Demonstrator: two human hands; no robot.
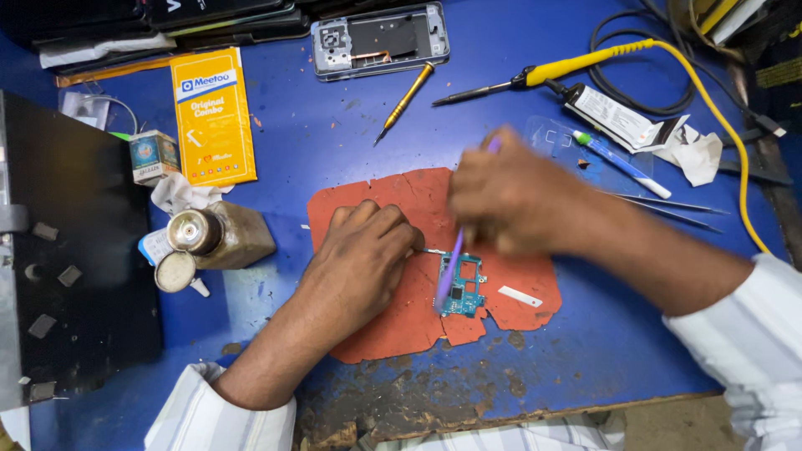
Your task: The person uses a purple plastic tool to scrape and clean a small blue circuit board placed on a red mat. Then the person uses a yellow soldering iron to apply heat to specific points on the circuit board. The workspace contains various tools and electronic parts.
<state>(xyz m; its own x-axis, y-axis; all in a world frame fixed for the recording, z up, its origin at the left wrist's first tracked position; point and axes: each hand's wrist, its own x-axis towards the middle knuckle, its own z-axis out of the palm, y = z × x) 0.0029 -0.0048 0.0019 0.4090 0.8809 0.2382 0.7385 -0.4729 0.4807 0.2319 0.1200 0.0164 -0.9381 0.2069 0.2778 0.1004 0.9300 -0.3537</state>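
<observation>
A flat yellow packet lies upper left; beside it stands 1 small box; a white-labelled black tube lies upper right.

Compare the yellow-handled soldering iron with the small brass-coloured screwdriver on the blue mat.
The yellow-handled soldering iron is longer and trails a yellow cord off to the right; the small brass-coloured screwdriver is shorter and has no cord. The iron's tip is a dark, thick shaft pointing left; the screwdriver's thin tip points down-left. Both lie flat on the blue mat, untouched by either hand.
</observation>
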